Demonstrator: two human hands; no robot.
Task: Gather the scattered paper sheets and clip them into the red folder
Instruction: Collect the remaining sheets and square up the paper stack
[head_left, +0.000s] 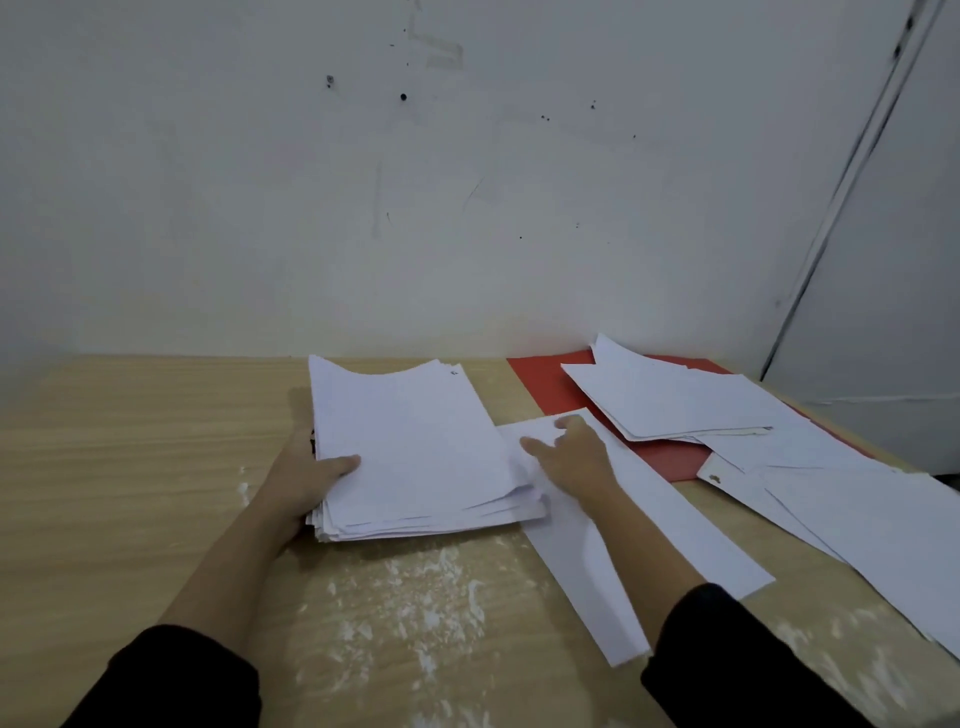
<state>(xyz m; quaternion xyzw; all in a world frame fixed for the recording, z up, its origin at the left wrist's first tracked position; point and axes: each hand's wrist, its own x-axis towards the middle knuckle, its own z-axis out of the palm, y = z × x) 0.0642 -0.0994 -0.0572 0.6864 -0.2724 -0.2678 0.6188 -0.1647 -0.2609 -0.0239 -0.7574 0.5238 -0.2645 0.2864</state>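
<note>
Where it lies flat on the wooden table (130, 467) against the wall, red folder (545, 389): largely covered by loose sheets (675, 400) overlapping at angles.

Left of the folder, apart from it: stack of paper (410, 447), thick, near edges uneven. Left hand (306, 478) grips the stack's side farthest from the folder, thumb on top, fingers hidden beneath.

Between stack and folder: single sheet (675, 530), long, far end reaching the folder's near edge. Right hand (571, 457) rests on it, fingers spread and lightly bent, grasping nothing.

Right of the folder, nearer the person: further sheets (857, 519), overlapping.

Nearer than the folder, below the stack: white powdery smears (415, 587) on the tabletop. Both forearms in dark sleeves (182, 675).
</note>
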